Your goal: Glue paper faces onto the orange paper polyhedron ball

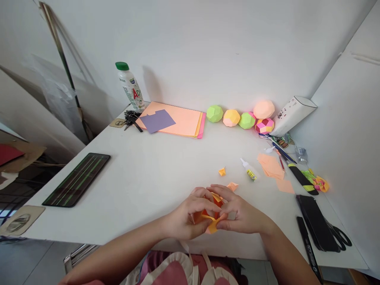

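Near the table's front edge, my left hand (197, 215) and my right hand (239, 209) are both closed around a folded orange paper shape (213, 225). Its hollow inside shows between my fingers, and the rest is covered by them. Thumbs and fingertips of both hands press on its edges. Just beyond my right fingers lies a small peach folded paper piece (232, 186). A smaller orange folded piece (222, 171) sits a little farther back. To the right of these, a small glue tube (248, 170) with a white nozzle lies on its side.
Several paper balls (231, 118) line the wall beside a white box (292, 114). Peach paper squares (270, 166), a cutter (303, 179), a black case (317, 223) and scissors (341, 236) lie right. Stacked coloured sheets (184, 120), a bottle (130, 87) and a phone (77, 180) are left.
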Demonstrator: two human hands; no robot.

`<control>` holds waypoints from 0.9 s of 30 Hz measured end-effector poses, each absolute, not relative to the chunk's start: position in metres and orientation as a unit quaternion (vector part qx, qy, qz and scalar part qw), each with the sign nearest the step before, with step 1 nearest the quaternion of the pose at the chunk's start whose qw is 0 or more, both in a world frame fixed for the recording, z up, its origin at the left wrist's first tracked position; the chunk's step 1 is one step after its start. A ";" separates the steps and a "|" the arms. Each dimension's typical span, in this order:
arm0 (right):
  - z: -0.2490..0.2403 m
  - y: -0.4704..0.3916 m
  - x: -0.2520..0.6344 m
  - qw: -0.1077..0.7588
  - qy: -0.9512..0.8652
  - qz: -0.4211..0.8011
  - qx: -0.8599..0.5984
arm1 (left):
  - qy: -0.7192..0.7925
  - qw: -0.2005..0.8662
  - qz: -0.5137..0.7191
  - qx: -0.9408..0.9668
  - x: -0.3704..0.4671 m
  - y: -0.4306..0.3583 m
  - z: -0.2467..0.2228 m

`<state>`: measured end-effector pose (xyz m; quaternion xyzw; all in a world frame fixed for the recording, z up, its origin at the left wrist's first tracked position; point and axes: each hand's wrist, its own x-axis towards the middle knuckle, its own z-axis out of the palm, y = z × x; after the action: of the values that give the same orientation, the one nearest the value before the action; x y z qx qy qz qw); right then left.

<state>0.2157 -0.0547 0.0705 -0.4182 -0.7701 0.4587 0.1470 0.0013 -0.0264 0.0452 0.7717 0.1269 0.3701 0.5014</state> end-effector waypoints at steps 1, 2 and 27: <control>0.071 -0.055 0.216 0.145 -0.769 0.461 -0.419 | 0.126 0.498 0.373 0.773 0.002 -0.027 0.045; 0.071 -0.055 0.215 0.143 -0.767 0.463 -0.420 | 0.125 0.495 0.375 0.774 0.002 -0.027 0.045; 0.076 -0.061 0.210 0.163 -0.775 0.427 -0.436 | 0.147 0.440 0.362 0.809 0.004 -0.027 0.050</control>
<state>0.2097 -0.0608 0.0761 -0.4361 -0.7753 0.4267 0.1632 0.0036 -0.0269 0.0495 0.8089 0.1467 0.3618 0.4397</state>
